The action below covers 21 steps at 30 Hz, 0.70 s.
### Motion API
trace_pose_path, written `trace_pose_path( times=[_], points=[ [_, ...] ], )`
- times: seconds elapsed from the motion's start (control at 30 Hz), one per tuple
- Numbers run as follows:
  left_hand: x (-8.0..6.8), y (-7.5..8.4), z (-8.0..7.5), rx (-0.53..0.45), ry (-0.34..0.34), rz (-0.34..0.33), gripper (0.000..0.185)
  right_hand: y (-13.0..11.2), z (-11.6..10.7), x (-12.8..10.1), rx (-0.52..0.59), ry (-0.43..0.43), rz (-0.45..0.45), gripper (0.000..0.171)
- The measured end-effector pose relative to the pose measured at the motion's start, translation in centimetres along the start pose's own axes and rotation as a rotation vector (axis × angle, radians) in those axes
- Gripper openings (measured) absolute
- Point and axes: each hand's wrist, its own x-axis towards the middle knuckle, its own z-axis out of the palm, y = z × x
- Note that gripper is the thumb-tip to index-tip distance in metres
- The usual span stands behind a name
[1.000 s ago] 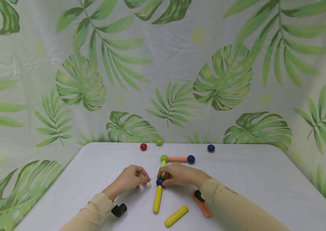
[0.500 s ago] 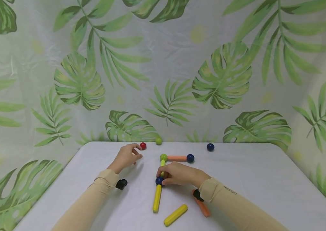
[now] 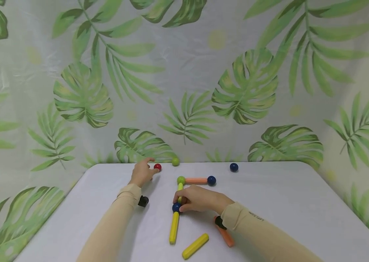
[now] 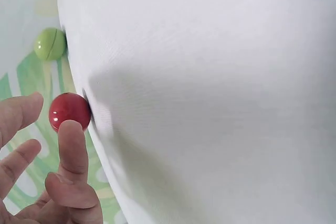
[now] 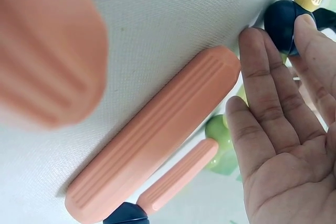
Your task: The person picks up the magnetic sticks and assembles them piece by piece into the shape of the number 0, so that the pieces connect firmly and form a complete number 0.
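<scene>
My left hand (image 3: 142,173) is at the far left of the table, fingers spread around a red ball (image 3: 157,167). In the left wrist view its thumb overlaps the near side of the ball while the other fingers stand apart from it. My right hand (image 3: 200,199) pinches a dark blue ball (image 3: 176,207) between thumb and fingers. From that ball a yellow stick (image 3: 173,228) runs toward me, and a yellow-green stick (image 3: 180,187), partly hidden by the fingers, leads to a green ball (image 3: 181,180). An orange stick (image 3: 196,181) joins it to another blue ball (image 3: 211,181).
A loose green ball (image 3: 175,161) and a blue ball (image 3: 234,167) sit by the far edge. Nearer me lies a loose yellow stick (image 3: 195,246). An orange stick (image 3: 226,237) lies under my right wrist; a second blurred orange piece (image 5: 47,51) shows in the right wrist view.
My left hand has moved forward from beside the joined pieces to the red ball, its fingers spreading. My right hand stays at the blue ball, and the view has shifted slightly.
</scene>
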Motion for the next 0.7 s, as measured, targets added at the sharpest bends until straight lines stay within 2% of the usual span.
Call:
trace_pose_path(
  times=[0.37,0.7],
  points=[
    [1.5,-0.4,1.3,0.040,0.030,-0.040,0.058,-0.1,0.0,-0.1,-0.016,0.000,0.016,0.022],
    [2.0,0.0,1.7,0.064,0.014,-0.103,0.058,-0.1,0.1,0.0,-0.024,-0.003,0.021,0.022]
  ],
)
